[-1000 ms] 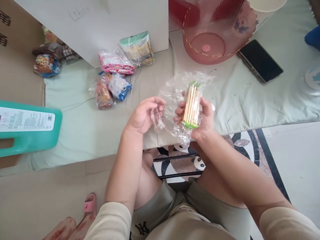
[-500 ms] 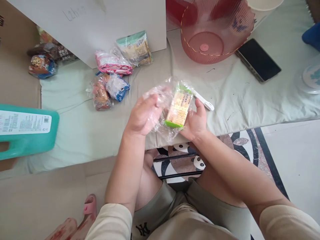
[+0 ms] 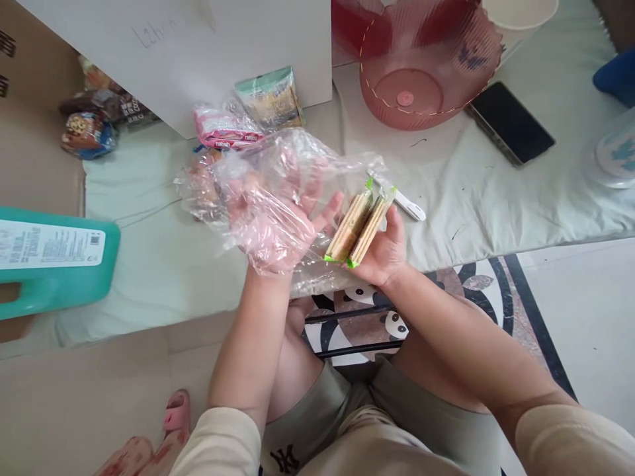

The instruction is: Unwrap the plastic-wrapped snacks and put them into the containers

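A crinkled clear plastic bag (image 3: 248, 165) covers my left hand (image 3: 278, 225), whose fingers are spread apart beneath the film. My right hand (image 3: 384, 254) cups two slim biscuit packets (image 3: 360, 228) with clear wrappers and green ends, lying side by side and seen edge-on. The bag's film reaches across to the packets; whether it still surrounds them I cannot tell. Just beyond my right fingertips a white utility knife-like tool (image 3: 407, 203) lies on the cloth. Behind the bag sit a pink snack packet (image 3: 225, 129) and a green-topped packet (image 3: 270, 96).
A pink translucent bowl (image 3: 411, 92) and a black phone (image 3: 513, 122) are at the back right. On the left stand a teal jug (image 3: 104, 277), a white box (image 3: 258, 46) and more snacks (image 3: 89, 132). The pale cloth's (image 3: 471, 218) front edge runs above my knees.
My left hand has spread its fingers and moved left, stretching the bag over it. The biscuit packets in my right hand have turned edge-on and now show as two.
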Action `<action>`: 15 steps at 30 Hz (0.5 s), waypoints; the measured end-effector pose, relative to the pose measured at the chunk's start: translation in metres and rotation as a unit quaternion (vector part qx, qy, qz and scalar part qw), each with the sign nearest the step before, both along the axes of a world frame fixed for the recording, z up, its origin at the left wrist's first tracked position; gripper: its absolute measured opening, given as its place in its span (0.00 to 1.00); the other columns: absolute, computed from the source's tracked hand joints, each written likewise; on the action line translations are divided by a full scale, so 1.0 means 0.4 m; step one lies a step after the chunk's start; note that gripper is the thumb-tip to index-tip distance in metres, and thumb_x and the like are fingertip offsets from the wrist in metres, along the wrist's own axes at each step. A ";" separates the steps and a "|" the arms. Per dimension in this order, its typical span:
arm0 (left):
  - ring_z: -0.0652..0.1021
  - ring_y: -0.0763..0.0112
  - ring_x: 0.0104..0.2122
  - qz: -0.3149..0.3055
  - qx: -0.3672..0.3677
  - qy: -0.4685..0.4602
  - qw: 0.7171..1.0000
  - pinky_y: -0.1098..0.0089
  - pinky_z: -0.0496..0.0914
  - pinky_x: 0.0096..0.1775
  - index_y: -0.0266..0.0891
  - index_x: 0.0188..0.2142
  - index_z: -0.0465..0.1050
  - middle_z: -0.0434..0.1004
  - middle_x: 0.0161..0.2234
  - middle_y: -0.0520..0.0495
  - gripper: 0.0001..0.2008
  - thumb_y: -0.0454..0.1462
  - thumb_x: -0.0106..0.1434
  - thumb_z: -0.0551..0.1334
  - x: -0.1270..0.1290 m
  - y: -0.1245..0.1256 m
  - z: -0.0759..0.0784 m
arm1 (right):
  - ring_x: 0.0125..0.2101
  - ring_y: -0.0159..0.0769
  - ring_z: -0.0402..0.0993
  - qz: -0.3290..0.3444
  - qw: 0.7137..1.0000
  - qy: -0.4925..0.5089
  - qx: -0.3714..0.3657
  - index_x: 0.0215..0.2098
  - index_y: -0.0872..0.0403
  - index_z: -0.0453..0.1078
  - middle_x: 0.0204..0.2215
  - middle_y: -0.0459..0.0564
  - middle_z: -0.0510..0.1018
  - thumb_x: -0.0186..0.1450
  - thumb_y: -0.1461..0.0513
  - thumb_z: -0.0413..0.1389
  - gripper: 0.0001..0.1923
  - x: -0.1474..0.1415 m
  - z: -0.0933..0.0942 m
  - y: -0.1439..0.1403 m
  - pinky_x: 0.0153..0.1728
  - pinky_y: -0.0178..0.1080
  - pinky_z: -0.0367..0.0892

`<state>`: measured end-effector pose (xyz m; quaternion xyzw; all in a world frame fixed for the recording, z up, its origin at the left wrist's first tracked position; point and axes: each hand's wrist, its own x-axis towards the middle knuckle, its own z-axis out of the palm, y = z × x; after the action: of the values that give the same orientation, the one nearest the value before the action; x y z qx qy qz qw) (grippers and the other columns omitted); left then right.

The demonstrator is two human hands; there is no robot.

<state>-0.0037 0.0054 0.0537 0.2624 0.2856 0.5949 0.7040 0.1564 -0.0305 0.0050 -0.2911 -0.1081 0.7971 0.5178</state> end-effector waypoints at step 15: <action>0.45 0.76 0.77 0.162 0.118 0.065 0.978 0.61 0.68 0.64 0.60 0.28 0.79 0.73 0.59 0.86 0.19 0.53 0.72 0.56 -0.128 0.040 0.011 | 0.48 0.47 0.81 -0.045 0.997 -0.040 -0.055 0.45 0.47 0.76 0.43 0.48 0.85 0.52 0.52 0.66 0.23 0.041 0.043 0.001 0.56 0.55 0.77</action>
<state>-0.0549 0.0213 0.0583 0.3323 0.2973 0.7121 0.5424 0.1730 -0.0301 0.0220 -0.3549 -0.0714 0.7655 0.5320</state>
